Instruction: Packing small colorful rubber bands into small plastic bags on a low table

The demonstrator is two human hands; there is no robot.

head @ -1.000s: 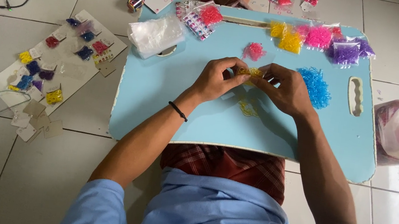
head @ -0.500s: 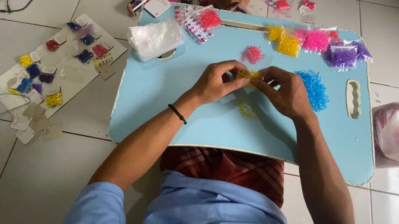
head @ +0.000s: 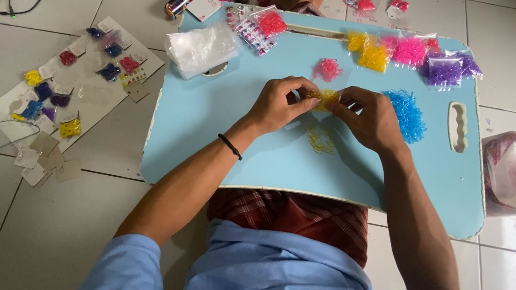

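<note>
Pinched between left hand and right hand, above the light-blue lap table, just left of the blue band pile: yellow elastic bands, seemingly light, stretchy, slippery, best held by fingertips.

Small clump of yellow rubber bands, tangled and loose, pinched between fingertips of left hand and right hand, held just above the light-blue tabletop. A few more yellow bands lie flat on the tabletop just below.
</note>
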